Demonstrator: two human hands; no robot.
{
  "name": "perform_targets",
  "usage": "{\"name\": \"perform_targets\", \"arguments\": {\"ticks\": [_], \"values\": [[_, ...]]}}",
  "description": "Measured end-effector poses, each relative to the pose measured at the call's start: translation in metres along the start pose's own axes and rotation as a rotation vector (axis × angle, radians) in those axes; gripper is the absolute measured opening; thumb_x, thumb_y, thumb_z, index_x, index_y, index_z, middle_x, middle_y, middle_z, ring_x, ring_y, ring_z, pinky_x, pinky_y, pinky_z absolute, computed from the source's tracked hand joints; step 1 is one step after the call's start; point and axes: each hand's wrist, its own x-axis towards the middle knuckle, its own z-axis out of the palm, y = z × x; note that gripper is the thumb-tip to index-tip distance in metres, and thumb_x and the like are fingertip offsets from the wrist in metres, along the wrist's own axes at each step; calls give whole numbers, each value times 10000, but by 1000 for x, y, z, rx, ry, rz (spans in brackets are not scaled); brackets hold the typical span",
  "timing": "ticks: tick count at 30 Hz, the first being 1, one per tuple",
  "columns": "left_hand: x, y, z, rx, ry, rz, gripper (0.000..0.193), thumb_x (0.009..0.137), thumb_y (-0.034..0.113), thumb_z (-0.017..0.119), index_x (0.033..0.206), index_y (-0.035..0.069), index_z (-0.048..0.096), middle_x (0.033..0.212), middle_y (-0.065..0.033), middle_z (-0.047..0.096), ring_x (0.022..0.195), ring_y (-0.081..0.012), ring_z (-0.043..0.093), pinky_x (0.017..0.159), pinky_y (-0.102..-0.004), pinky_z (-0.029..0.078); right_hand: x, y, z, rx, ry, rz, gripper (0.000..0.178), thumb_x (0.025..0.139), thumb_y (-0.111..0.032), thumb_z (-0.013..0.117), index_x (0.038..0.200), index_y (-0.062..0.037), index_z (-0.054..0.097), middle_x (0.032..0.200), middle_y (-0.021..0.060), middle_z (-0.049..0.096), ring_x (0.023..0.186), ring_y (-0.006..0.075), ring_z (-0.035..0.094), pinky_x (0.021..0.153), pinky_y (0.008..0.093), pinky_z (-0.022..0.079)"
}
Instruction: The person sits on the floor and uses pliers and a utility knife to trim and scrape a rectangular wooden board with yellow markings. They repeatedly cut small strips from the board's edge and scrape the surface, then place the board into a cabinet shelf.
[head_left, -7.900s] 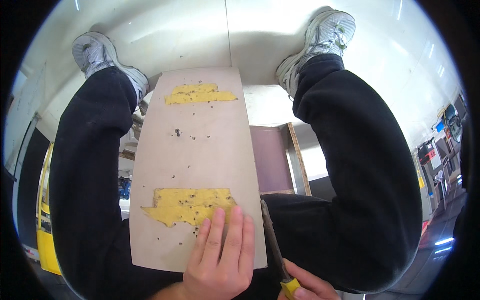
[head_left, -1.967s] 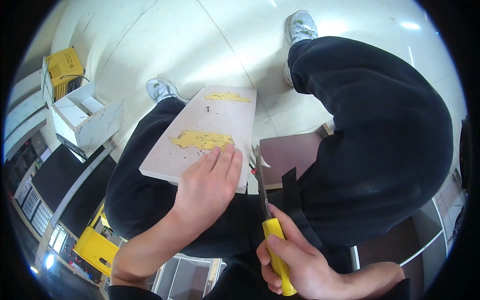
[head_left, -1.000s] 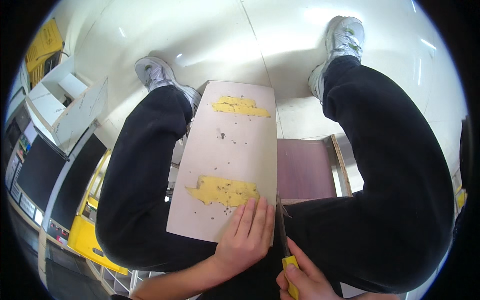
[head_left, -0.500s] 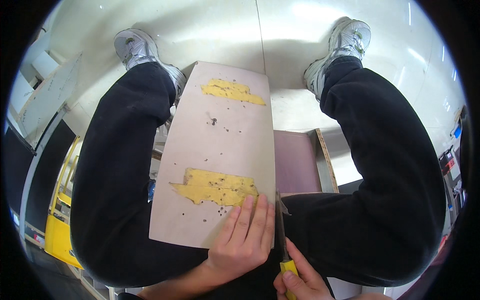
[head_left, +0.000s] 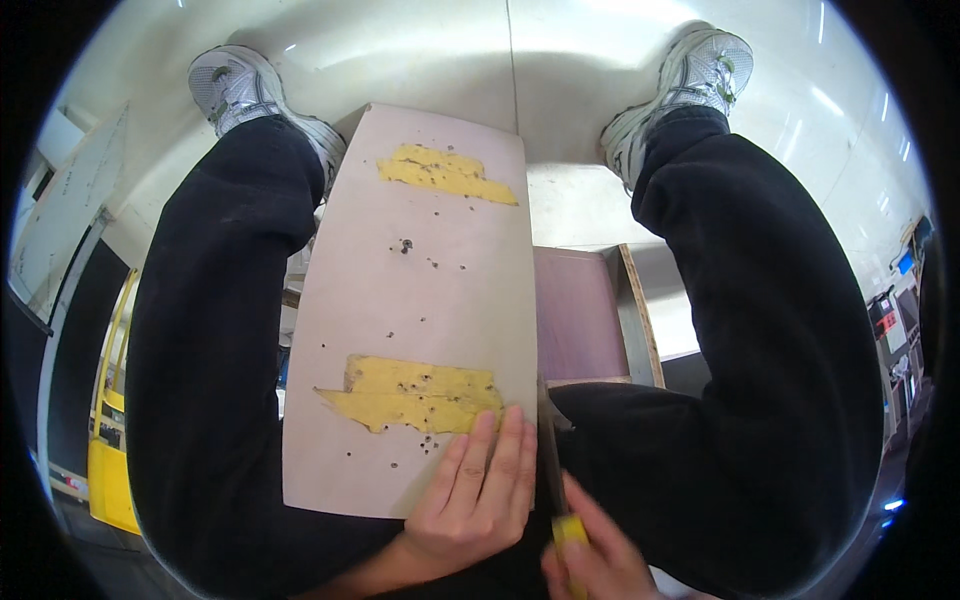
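Note:
A pale pinkish board (head_left: 420,300) with bowed sides lies across my lap, dotted with small holes and carrying two torn patches of yellow tape. My left hand (head_left: 475,485) rests flat on its near right corner, fingers stretched out beside the nearer patch. In my right hand (head_left: 603,562), fingers wrapped round the yellow handle, is a file (head_left: 551,465) with a narrow dark metal blade. The blade runs along the board's right edge, its tip pointing away from me. Motion blurs the right hand slightly. Part of the blade's working face is hidden against the edge.
Below the board's right side sits a box-like wooden piece (head_left: 585,315) with a purplish panel and raw edge (head_left: 640,315). My legs flank the board. A yellow frame (head_left: 112,470) stands at the left, near a leaning pale panel (head_left: 65,205). Assorted items (head_left: 890,320) lie far right.
The board appears a little further left and nearer in the view. Relative to its edge, the file has slid slightly along, and my right hand is now blurred. My left hand keeps its place on the board.

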Motion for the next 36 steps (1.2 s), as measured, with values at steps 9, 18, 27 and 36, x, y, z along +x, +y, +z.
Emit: {"name": "perform_targets", "arguments": {"ticks": [9, 18, 27, 36], "values": [[12, 7, -12, -1, 38, -55, 253, 873, 143, 549, 1045, 72, 720, 1132, -93, 686, 1070, -271, 649, 911, -335, 496, 0, 1, -9, -51, -49, -248, 540, 1046, -183, 357, 1538, -218, 138, 734, 24, 453, 405, 74, 359, 357, 204, 329], [19, 5, -18, 5, 6, -36, 261, 870, 142, 551, 1054, 66, 719, 1131, -98, 686, 1066, -277, 651, 905, -343, 500, -12, -23, -3, -46, -54, -161, 541, 1042, -196, 374, 1536, -209, 156, 742, 25, 451, 411, 80, 374, 362, 212, 333], [15, 5, -17, -57, -10, -27, 284, 839, 93, 576, 1091, 32, 694, 1133, -142, 677, 1056, -304, 651, 885, -368, 512, -17, -35, 0, -46, -56, -138, 548, 1038, -205, 391, 1535, -188, 162, 725, 25, 450, 405, 80, 390, 355, 214, 332], [21, 17, -39, -74, 44, -31, 482, 619, -39, 645, 1100, -8, 657, 1147, -167, 656, 1036, -345, 651, 866, -401, 525, 3, 3, -60, 160, -401, -257, 606, 1023, -286, 443, 1533, -196, 129, 812, 67, 454, 460, 109, 407, 384, 238, 365]]}}
